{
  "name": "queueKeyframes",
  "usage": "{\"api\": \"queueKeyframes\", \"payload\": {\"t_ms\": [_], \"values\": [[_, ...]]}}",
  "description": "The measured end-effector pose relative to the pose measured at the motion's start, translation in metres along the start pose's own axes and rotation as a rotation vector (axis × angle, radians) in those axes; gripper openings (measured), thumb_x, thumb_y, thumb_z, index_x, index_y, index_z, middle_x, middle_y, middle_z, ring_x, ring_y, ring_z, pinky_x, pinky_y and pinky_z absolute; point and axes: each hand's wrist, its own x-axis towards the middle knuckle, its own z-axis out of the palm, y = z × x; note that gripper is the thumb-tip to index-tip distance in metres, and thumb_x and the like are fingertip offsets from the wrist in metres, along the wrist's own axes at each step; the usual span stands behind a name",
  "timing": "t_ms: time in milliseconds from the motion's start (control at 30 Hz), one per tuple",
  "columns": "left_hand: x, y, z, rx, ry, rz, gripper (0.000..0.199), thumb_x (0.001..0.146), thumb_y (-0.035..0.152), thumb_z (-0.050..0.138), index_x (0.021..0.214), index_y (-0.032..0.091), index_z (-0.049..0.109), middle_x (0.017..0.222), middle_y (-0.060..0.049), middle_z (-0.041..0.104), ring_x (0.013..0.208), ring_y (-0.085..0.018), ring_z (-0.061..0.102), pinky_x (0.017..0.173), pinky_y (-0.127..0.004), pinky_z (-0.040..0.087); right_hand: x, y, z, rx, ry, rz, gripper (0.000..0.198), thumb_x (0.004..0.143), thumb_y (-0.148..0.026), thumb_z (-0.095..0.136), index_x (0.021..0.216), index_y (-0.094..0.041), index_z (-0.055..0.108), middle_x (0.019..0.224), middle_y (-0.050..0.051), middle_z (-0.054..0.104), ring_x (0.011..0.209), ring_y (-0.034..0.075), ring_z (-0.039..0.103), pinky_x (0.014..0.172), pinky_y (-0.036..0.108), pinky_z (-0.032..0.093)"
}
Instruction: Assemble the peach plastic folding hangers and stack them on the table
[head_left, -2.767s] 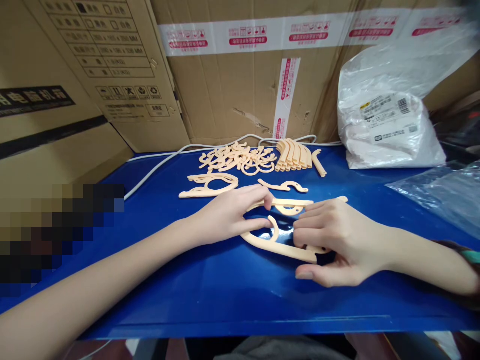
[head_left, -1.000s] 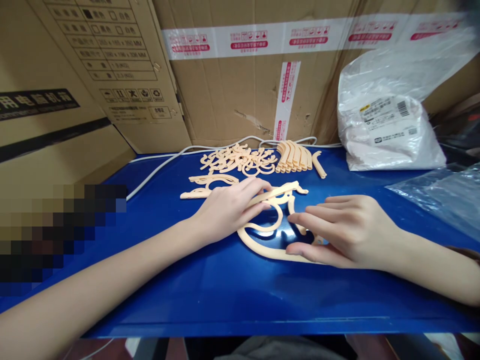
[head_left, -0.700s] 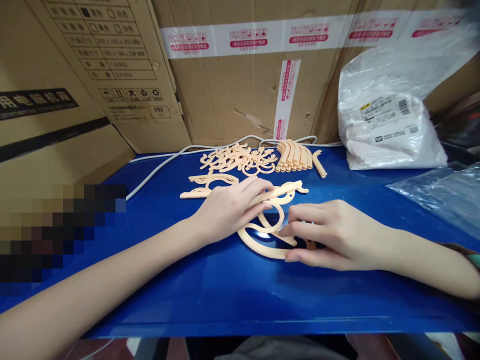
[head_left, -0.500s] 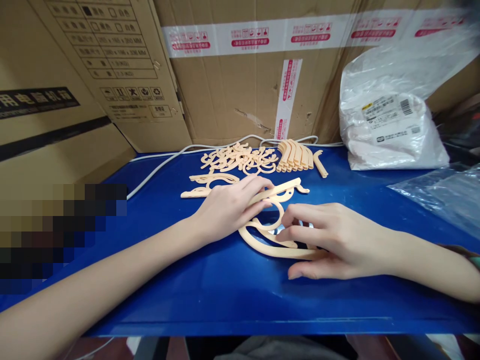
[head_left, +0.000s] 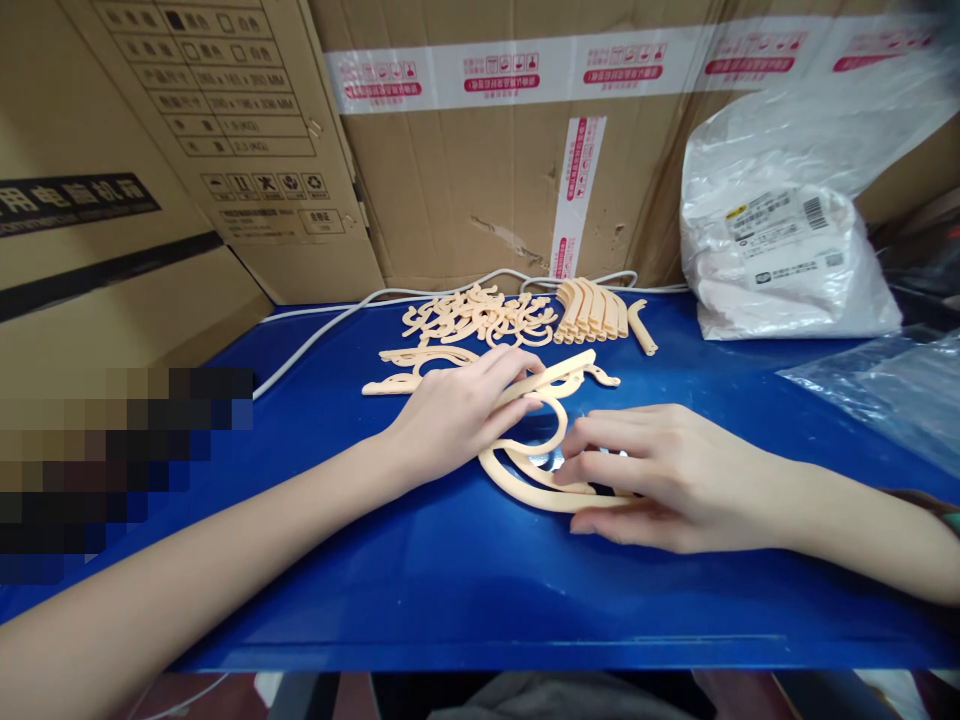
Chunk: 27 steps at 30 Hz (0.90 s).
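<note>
- Your left hand (head_left: 457, 405) pinches the upper arm (head_left: 566, 372) of the cream frame (head_left: 525, 494), thumb and fingertips closed on it.
- Your right hand (head_left: 660, 475) is half curled about the frame's lower arm, thumb on the near side, fingertips at a thin strip (head_left: 537, 472) lying inside the curve.
- Between your two grips, the frame rests on the blue table (head_left: 420, 590), its round hook (head_left: 562, 425) turned inward.
- Beyond your right grip and off to its right, a translucent bag (head_left: 787, 260) stands with something pale bunched inside; you can't make out what. Its label print is blurred.
- Nearer, a clear plastic sheet (head_left: 892, 390) runs off the right edge.
- Behind both grips, a taped cardboard box (head_left: 450, 180) and, further left, a printed carton (head_left: 270, 180) are cut off at the top; their contents don't show.
- Past your left grip lie loose hooks (head_left: 480, 318) and stacked curved arms (head_left: 592, 312), overlapping too much to count.
- Your left hand partly covers folded pieces (head_left: 390, 386) just behind it; your right fingers hide the far end of the lower arm.
</note>
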Motion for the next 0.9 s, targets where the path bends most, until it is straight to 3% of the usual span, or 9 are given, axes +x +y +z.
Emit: {"api": "queueKeyframes", "payload": {"t_ms": [333, 900], "values": [[0.0010, -0.0016, 0.0005, -0.034, -0.031, -0.028, 0.026, 0.098, 0.036, 0.047, 0.116, 0.020, 0.053, 0.103, -0.002, 0.066, 0.070, -0.012, 0.058, 0.062, -0.024, 0.040, -0.0004, 0.0002, 0.0015, 0.013, 0.009, 0.002, 0.021, 0.095, -0.035, 0.051, 0.096, -0.017, 0.063, 0.094, 0.006, 0.065, 0.079, 0.013, 0.059, 0.067, 0.025, 0.042], [0.0007, 0.0013, -0.0016, -0.042, -0.077, -0.022, 0.026, 0.097, 0.036, 0.048, 0.117, 0.020, 0.054, 0.098, -0.001, 0.067, 0.067, -0.011, 0.058, 0.057, -0.023, 0.037, 0.0008, -0.0026, 0.0001, 0.006, -0.004, -0.006, 0.015, 0.092, -0.018, 0.049, 0.093, -0.016, 0.063, 0.090, 0.007, 0.065, 0.081, 0.015, 0.058, 0.068, 0.026, 0.041]]}}
